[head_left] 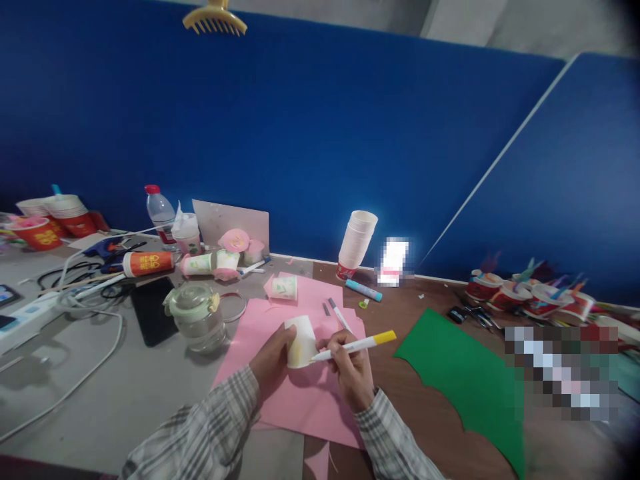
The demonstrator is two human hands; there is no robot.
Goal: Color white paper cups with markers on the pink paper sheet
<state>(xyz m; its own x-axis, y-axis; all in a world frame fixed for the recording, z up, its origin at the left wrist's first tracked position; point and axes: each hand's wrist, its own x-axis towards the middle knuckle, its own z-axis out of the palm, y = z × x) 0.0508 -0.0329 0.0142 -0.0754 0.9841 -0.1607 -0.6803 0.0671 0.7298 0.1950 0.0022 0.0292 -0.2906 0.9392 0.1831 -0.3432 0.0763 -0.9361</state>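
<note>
My left hand (pixel 275 353) is closed around the side of a white paper cup (pixel 299 337), which has faint yellow colouring on its surface. In my right hand (pixel 350 367) is a white marker (pixel 357 345) with a yellow end, its tip at the lower right edge of the cup. Both hands are above a sheet of pink paper (pixel 320 413). Beyond the cup, a small decorated paper cup (pixel 284 288) lies on more pink paper. Another marker with a grey cap (pixel 340 315) rests to the right of it.
A glass teapot (pixel 197 327) and a black phone (pixel 153 310) are at the left, near white cables. Stacked paper cups (pixel 356 240) stand by the blue partition (pixel 310 133). Green paper (pixel 465 380) lies to the right, before several decorated cups (pixel 515 293).
</note>
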